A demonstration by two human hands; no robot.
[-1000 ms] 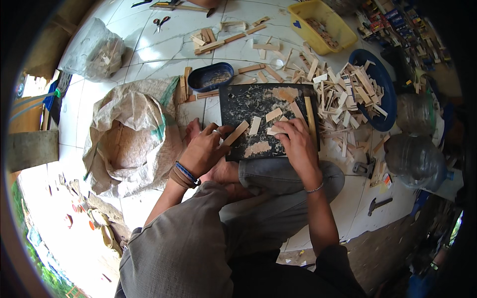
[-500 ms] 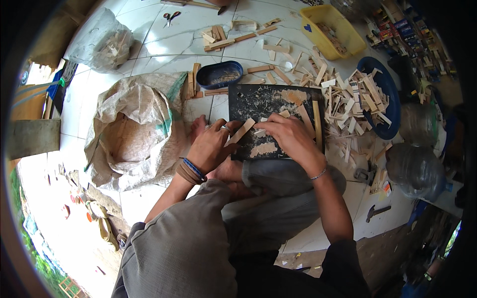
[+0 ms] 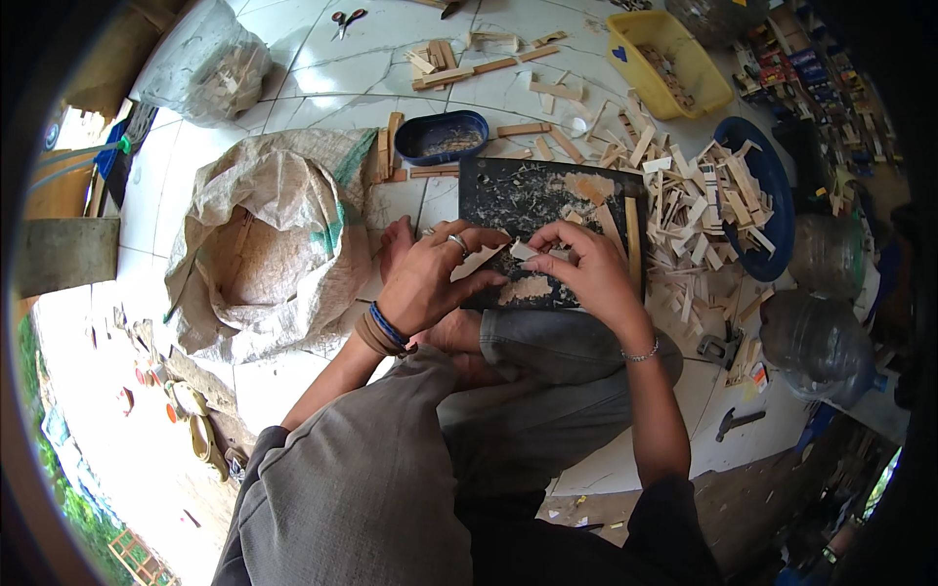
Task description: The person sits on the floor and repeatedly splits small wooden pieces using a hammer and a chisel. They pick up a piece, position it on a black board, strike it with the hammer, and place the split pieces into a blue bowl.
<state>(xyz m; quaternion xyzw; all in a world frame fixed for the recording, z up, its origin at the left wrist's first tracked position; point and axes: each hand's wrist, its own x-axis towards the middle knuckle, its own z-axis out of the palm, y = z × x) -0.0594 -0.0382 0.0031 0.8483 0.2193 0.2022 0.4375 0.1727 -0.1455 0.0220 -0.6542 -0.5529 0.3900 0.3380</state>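
My left hand [image 3: 430,278] curls over a pale wooden strip [image 3: 475,262], its thumb and forefinger spread toward my right hand; part of the strip is hidden under the fingers. Pinched between the thumb and fingers of my right hand [image 3: 586,269] is a small pale piece of wood [image 3: 524,251]. Both hands are over a black board [image 3: 489,186] strewn with shavings and sawdust. A narrow wooden bar [image 3: 633,239] lies along the board's right edge, beside a flat brownish strip [image 3: 611,227].
Many wood offcuts [image 3: 699,210] spill from a blue basin [image 3: 772,220] at right. A woven sack [image 3: 337,176] stands open at left. Beyond the board are a blue oval tub [image 3: 445,156] and a yellow basin [image 3: 718,93]. A hammer [image 3: 740,420] and a clamp-like tool [image 3: 716,349] lie at right.
My right hand has lifted a small wood piece off the board. The left thumb and forefinger have spread apart. The whole view has shifted slightly.
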